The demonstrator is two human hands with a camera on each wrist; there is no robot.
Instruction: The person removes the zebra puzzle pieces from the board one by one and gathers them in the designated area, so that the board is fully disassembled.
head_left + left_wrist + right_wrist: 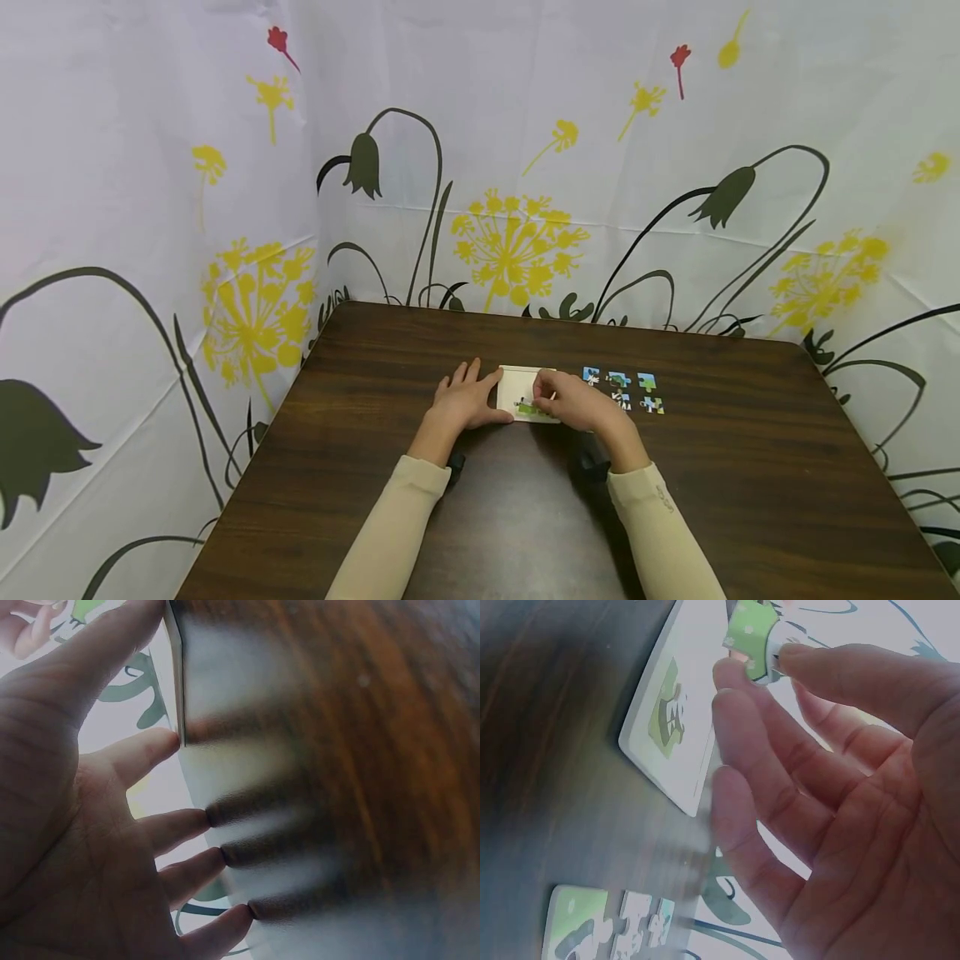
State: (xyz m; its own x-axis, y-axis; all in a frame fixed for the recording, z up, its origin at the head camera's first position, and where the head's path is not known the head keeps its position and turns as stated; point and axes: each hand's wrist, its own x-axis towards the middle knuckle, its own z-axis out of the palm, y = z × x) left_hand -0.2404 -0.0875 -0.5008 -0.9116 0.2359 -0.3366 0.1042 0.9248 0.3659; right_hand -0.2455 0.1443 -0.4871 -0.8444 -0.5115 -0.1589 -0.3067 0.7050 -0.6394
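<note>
A shallow white puzzle tray (513, 385) lies on the table in front of me. My left hand (459, 406) rests at its left side with fingers spread; thumb and index finger touch the tray's edge, and the other fingertips are on the table. Over the tray's right part, my right hand (581, 405) pinches a green and white jigsaw piece (750, 637) between thumb and fingers. Another green piece (667, 716) lies inside the tray in the right wrist view. The right hand partly hides the tray in the head view.
Right of the tray lie several loose jigsaw pieces (647, 382) in two rough rows; the right hand and wrist may cover others. The dark wooden table (420, 342) meets a white curtain (480, 125) printed with flowers at the back and left.
</note>
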